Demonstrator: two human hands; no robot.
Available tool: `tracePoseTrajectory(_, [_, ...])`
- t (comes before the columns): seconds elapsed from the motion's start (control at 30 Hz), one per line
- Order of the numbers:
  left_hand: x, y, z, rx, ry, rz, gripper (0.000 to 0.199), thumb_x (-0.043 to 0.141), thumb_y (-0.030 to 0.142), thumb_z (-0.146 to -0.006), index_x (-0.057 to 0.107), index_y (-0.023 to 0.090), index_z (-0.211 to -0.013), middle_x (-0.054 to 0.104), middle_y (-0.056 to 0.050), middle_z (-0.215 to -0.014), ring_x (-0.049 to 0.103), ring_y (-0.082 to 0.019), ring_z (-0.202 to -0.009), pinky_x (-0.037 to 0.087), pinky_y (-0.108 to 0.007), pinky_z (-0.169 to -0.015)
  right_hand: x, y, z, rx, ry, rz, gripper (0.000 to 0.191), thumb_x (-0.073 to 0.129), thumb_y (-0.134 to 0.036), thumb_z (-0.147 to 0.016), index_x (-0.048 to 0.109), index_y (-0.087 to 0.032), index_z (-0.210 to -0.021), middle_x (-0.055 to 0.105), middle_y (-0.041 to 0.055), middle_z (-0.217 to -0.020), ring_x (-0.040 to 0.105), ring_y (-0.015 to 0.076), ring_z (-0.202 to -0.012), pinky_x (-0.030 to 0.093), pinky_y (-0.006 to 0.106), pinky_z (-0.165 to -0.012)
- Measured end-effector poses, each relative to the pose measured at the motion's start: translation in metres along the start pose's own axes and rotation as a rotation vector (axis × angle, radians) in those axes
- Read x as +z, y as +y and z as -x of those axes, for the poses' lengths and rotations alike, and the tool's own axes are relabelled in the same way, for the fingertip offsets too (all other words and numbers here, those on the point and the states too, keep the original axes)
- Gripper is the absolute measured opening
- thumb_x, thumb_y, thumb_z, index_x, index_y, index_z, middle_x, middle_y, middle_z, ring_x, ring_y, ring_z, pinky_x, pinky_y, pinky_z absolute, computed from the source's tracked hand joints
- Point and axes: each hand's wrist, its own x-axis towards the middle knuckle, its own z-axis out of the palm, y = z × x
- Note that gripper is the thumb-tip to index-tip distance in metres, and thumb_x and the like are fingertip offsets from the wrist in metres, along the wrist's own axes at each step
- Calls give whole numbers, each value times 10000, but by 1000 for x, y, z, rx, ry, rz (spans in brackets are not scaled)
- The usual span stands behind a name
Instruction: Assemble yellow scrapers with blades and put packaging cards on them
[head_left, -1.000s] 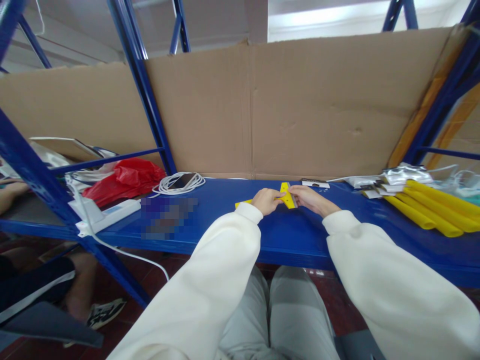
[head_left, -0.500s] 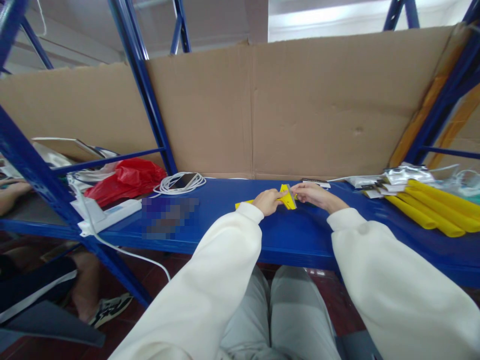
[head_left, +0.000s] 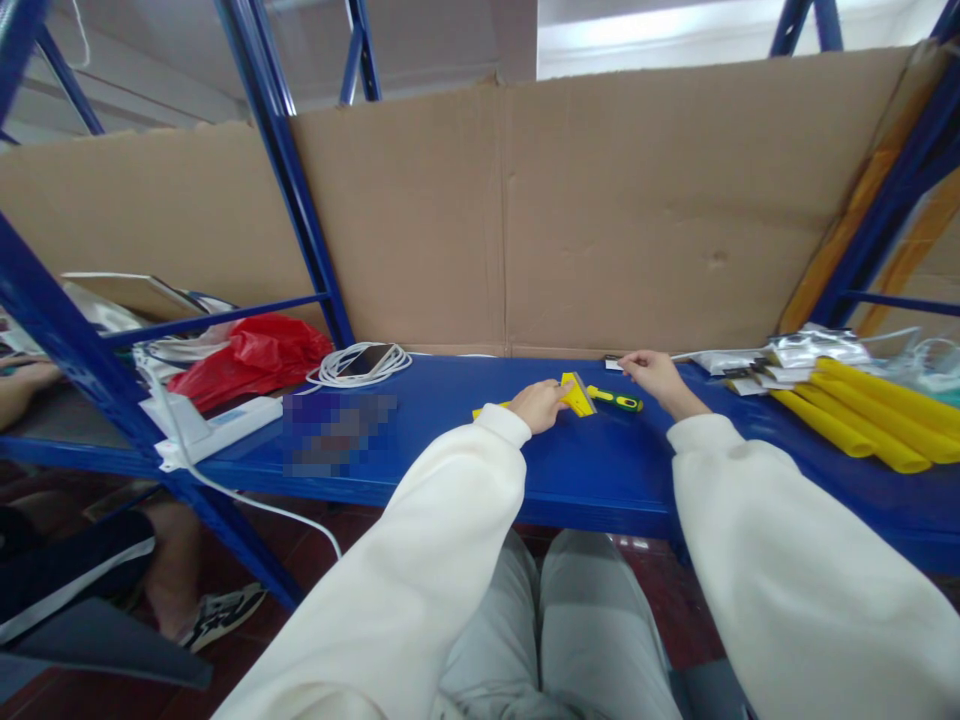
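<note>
My left hand (head_left: 538, 405) is closed around a yellow scraper (head_left: 577, 394), its wide head and metal blade edge turned to the right. The yellow handle shows past the hand on the left. On the blue tabletop just right of the blade lies a yellow-green and black screwdriver (head_left: 616, 399). Behind it, my right hand (head_left: 658, 378) is pinched, fingertips at a small black-and-white packet (head_left: 613, 363) by the cardboard. Whether the fingers grip this packet or something else small cannot be made out.
Several yellow tubes (head_left: 877, 415) and silvery packets (head_left: 814, 350) lie at the right. To the left are a coiled white cable (head_left: 322, 375) with a phone (head_left: 367, 360), a red plastic bag (head_left: 259, 360) and a white power strip (head_left: 232, 428). A person's arm (head_left: 30, 380) shows far left.
My right hand has left the scraper's blade edge and moved right to the packet at the back. The screwdriver is now uncovered. My left hand keeps the scraper almost in place.
</note>
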Motion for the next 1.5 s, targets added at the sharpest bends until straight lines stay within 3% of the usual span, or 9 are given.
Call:
tracePoseTrajectory(0.4, [-7,6,2,-41,-45,3,461,489,180,-946,497,103,-1401,636,-169,-1222,635,-255,-1111,488,-332,-950,-1,8,-4,-8,20,123,116,575,-181,-740,677,-144,-702,691,66,-701,633,190,-693,503,315,-722])
tracePoseTrajectory(0.57, [-4,5,1,-25,8,22,462,516,178,-939,500,84,-1392,636,-184,-1238,622,-248,-1150,474,-326,-983,-25,29,-13,161,235,352,240,553,-134,-748,749,-115,-884,729,160,-911,676,283,-912,502,367,-840])
tracePoseTrajectory(0.73, [1,2,0,-9,35,30,487,532,194,-933,488,108,-1411,643,-172,-1219,632,-240,-1121,480,-321,-964,-44,56,-17,282,277,514,336,586,-124,-704,773,-186,-977,703,174,-1041,628,353,-1048,495,490,-883])
tracePoseTrajectory(0.87, [1,1,0,29,41,45,481,503,190,-944,496,215,-1424,663,-112,-1152,645,-217,-1057,491,-322,-928,-38,59,-14,250,149,643,283,600,-174,-750,778,-219,-965,669,180,-1101,553,382,-1157,431,600,-943])
tracePoseTrajectory(1.03, [-2,2,2,66,32,44,432,486,172,-946,575,247,-1362,667,-95,-1119,641,-204,-1048,489,-308,-931,-27,47,-6,210,-25,776,334,559,-212,-828,745,-248,-1104,601,169,-1254,467,385,-1253,380,623,-989])
tracePoseTrajectory(1.27, [1,1,0,89,41,45,423,507,182,-936,593,255,-1344,674,-86,-1133,647,-200,-1037,487,-317,-948,-25,50,-5,203,-76,862,462,477,-177,-847,665,-246,-1263,523,187,-1361,434,386,-1282,364,610,-1002])
tracePoseTrajectory(1.5, [-1,4,0,80,6,39,426,533,180,-928,591,224,-1348,677,-98,-1142,649,-215,-1060,482,-313,-949,-21,50,-8,213,-118,911,487,451,-156,-840,656,-268,-1266,515,174,-1377,420,383,-1297,353,619,-1001])
